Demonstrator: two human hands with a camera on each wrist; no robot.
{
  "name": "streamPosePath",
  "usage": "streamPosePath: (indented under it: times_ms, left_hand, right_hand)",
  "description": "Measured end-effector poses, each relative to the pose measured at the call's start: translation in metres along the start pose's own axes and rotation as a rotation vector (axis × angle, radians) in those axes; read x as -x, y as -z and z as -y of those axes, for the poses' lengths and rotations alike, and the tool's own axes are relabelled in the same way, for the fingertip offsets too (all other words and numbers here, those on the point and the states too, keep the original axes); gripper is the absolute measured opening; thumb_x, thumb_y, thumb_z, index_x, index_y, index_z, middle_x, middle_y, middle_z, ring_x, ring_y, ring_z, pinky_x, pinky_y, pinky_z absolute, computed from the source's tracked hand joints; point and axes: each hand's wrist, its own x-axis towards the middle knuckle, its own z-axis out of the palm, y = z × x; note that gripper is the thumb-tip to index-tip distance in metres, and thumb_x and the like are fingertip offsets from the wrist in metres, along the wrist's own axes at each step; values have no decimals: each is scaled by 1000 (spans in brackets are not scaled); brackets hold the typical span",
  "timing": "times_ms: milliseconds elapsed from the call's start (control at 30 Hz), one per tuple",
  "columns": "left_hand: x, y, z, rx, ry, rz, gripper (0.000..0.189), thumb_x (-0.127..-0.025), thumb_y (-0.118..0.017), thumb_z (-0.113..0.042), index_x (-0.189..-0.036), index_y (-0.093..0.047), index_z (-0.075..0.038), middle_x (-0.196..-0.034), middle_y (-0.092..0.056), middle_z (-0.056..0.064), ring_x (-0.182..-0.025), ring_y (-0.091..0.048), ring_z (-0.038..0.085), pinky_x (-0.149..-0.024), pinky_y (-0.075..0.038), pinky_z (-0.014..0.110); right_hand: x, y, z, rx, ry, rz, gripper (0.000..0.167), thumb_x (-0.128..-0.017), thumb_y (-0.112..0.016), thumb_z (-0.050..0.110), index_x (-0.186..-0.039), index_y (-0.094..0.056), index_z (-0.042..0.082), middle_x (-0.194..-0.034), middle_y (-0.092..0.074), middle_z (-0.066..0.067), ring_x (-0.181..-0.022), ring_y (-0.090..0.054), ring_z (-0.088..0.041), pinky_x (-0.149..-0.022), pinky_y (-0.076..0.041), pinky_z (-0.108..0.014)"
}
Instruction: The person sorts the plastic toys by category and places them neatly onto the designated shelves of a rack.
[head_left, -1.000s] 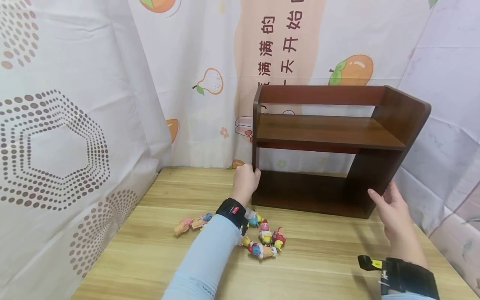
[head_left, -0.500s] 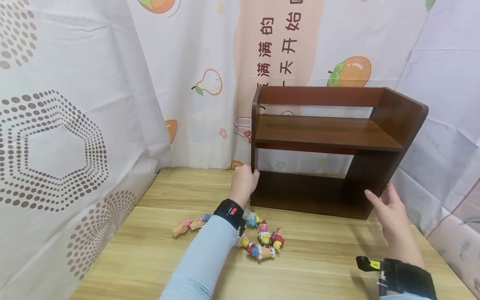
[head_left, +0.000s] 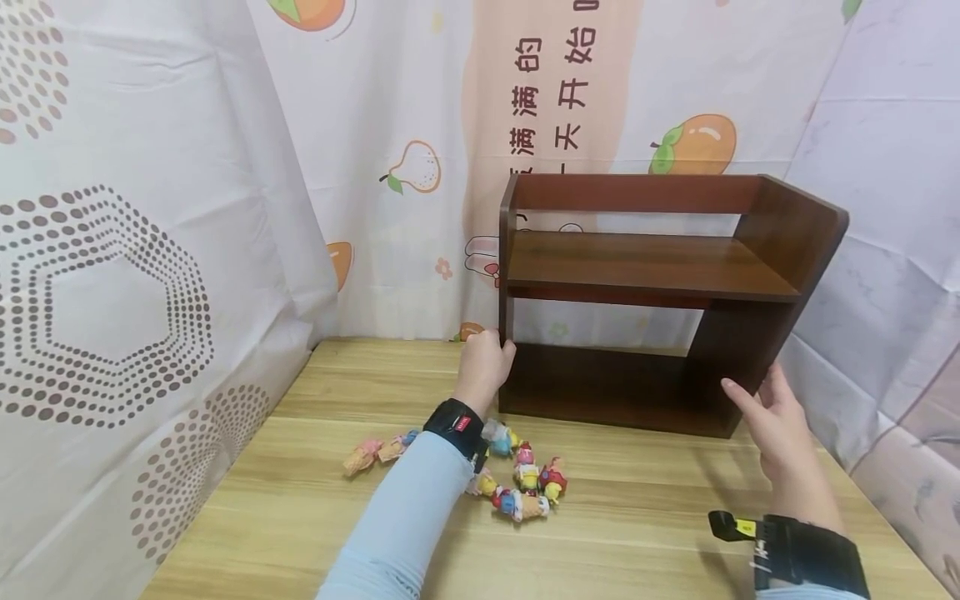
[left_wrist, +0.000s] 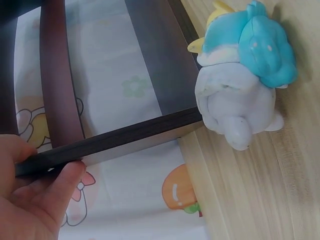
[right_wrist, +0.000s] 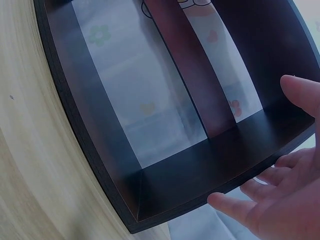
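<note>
A dark brown two-tier wooden desk shelf stands upright at the back right of the table. My left hand grips the lower front edge of its left side panel; in the left wrist view the thumb and fingers of that hand lie on opposite sides of the board. At the right side panel, my right hand has its thumb stretched out on the inner side. Its fingers lie along the panel's outer side in the right wrist view, and partly hide behind it in the head view.
Several small colourful toy figures lie on the wood-grain table in front of the shelf, some behind the left forearm. A blue-and-white figure is close to the shelf's front left corner. Printed curtains hang behind and beside the table.
The whole head view shifts slightly, with shelf, hands and curtain sliding a little left together. Both hands keep the same places on the shelf, and the toy figures lie as before.
</note>
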Motion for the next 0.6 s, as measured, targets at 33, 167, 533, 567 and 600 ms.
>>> streamPosePath:
  times_ms: [33,167,533,567,600]
  left_hand:
    - [0,0,0,-1,0,2,27,-98,-67,-23,-94,-74,3,-91,-74,17,-79,-72,28,-66,-58,38]
    - [0,1,0,-3,0,10,29,-99,-66,-24,-96,-75,3,-93,-74,17,-82,-73,29,-68,-59,39]
    - [0,3,6,-5,27,30,31,-100,-66,-26,-106,-75,3,-101,-75,17,-87,-73,27,-72,-59,37]
    - [0,3,7,-10,24,27,32,-100,-66,-27,-107,-75,3,-103,-75,17,-89,-73,28,-74,-59,37]
    - [0,4,8,-16,18,22,32,-100,-66,-26,-108,-75,3,-105,-74,17,-92,-73,29,-76,-59,38]
  right_hand:
    - [0,0,0,-1,1,-2,90,-103,-61,34,-163,6,30,-168,9,-3,-153,9,-16,-119,-6,-32]
    - [0,1,0,-7,14,-4,88,-103,-61,33,-164,2,32,-169,5,-4,-153,6,-17,-118,-10,-25]
    - [2,0,4,-25,-1,21,88,-103,-60,34,-164,3,29,-169,4,-9,-154,5,-23,-117,-16,-24]
    - [3,-1,4,-25,-6,24,88,-103,-60,34,-164,3,29,-169,5,-9,-154,6,-24,-119,-14,-27]
    - [3,-1,4,-21,-12,29,88,-104,-60,34,-164,4,28,-169,6,-9,-154,7,-26,-120,-14,-30]
